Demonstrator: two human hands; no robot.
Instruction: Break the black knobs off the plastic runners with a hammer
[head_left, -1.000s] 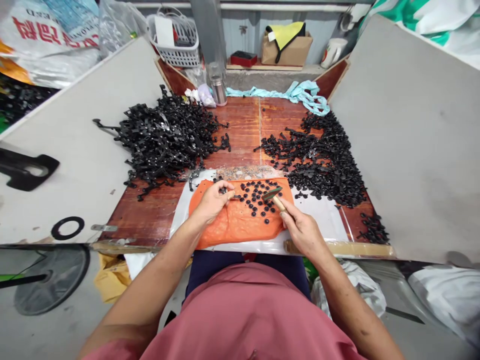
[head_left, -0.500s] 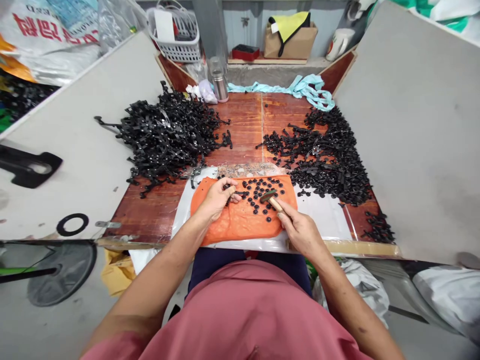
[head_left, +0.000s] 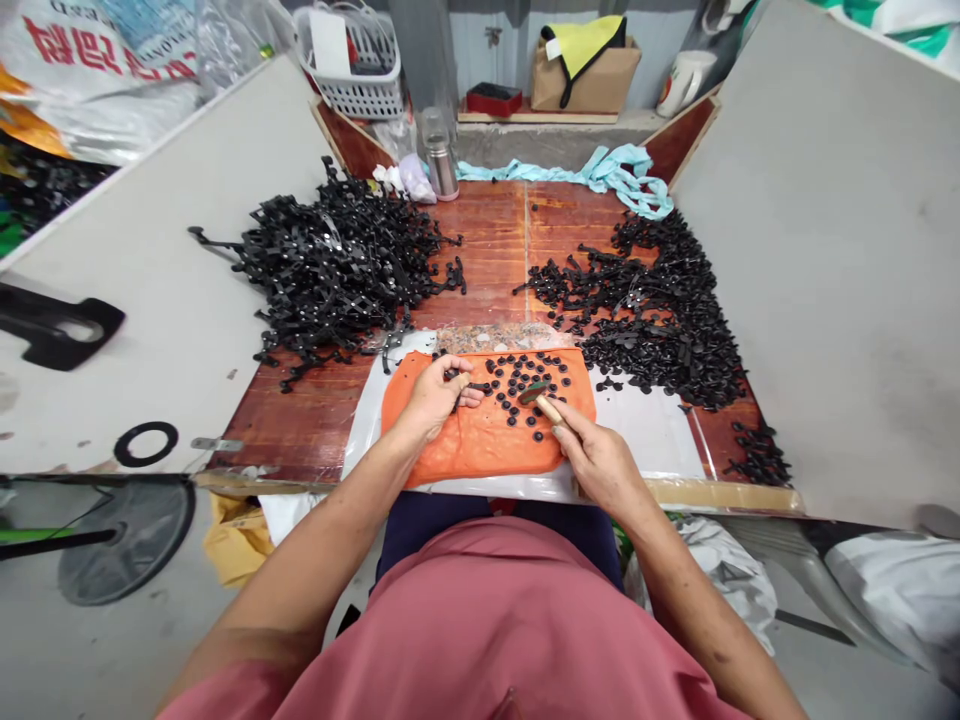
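My left hand (head_left: 442, 393) is closed on a small black plastic piece (head_left: 477, 386), part of which sticks out to the right past the fingertips. Beneath it lies an orange cloth (head_left: 472, 447) on a white sheet (head_left: 649, 430). My right hand (head_left: 600, 455) grips the pale wooden handle of a small tool (head_left: 534, 394) with a dark, flat head; its exact kind is unclear. That head hovers over or rests among several round black parts (head_left: 511, 408) scattered across the cloth's right half.
A tangled heap of black plastic pieces (head_left: 337, 265) lies on the left of the brown tabletop (head_left: 491, 235), with a second black heap (head_left: 667, 320) on the right. At the back are a metal flask (head_left: 442, 168) and a blue cloth strip (head_left: 626, 180). Grey panels (head_left: 817, 260) flank both sides.
The view has shifted very slightly. Both hands keep nearly the same place and hold, and the tool's head has barely moved.
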